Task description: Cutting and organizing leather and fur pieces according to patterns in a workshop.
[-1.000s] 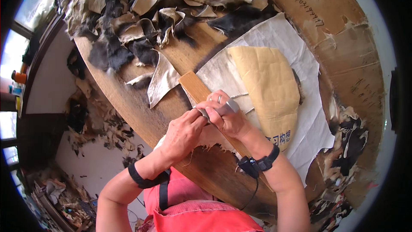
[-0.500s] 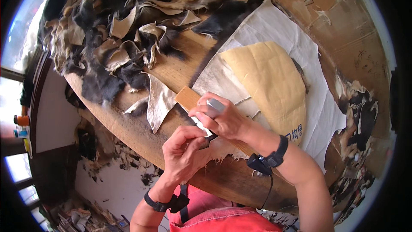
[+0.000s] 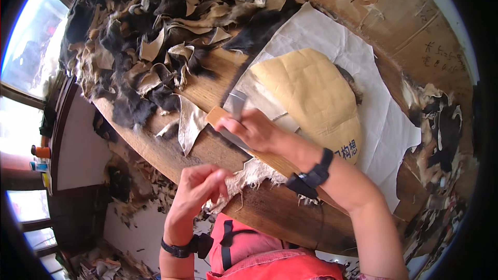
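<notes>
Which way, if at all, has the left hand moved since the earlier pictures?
Yes: the left hand has moved down and left, away from the wooden strip.

The metal tool is silver-grey, and the wooden stick has a warm orange-brown colour. The piece of hide is pale cream. The curved paper is light yellow with dark blue printing, and the sheet is white. The table is brown with darker stains. The fur scraps mix black, grey and cream. The apron is bright pinkish red, the wristband black.
</notes>
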### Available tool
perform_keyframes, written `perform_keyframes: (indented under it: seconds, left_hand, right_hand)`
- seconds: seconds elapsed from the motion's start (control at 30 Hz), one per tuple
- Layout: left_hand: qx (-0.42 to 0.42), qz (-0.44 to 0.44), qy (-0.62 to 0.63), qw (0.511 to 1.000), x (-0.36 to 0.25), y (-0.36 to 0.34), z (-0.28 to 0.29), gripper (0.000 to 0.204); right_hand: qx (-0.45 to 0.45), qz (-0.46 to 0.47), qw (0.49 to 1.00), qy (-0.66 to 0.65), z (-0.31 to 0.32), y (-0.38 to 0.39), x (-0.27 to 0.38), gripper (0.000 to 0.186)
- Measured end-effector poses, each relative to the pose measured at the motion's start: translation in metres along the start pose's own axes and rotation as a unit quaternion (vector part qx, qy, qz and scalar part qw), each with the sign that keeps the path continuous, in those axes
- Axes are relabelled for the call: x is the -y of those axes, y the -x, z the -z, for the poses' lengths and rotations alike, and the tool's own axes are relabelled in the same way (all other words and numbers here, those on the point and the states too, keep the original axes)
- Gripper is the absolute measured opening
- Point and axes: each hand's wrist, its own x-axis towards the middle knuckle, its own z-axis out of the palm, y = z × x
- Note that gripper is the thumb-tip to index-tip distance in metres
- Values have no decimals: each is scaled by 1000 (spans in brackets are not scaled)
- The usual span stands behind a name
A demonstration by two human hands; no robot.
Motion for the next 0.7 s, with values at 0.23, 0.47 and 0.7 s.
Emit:
perform_keyframes:
  seconds: [0.23,0.47,0.7]
  left_hand:
    - [-169,-9,-221,961,47,-21,-45,17]
    - [-223,-15,-317,922,54,-35,-68,16]
    - [-252,-161,-307,904,64,-23,-88,8]
  right_hand:
    - [-8,220,967,125,24,98,-7,29]
    - [-21,105,990,87,21,84,-5,24]
    - [-41,121,981,143,14,87,-13,21]
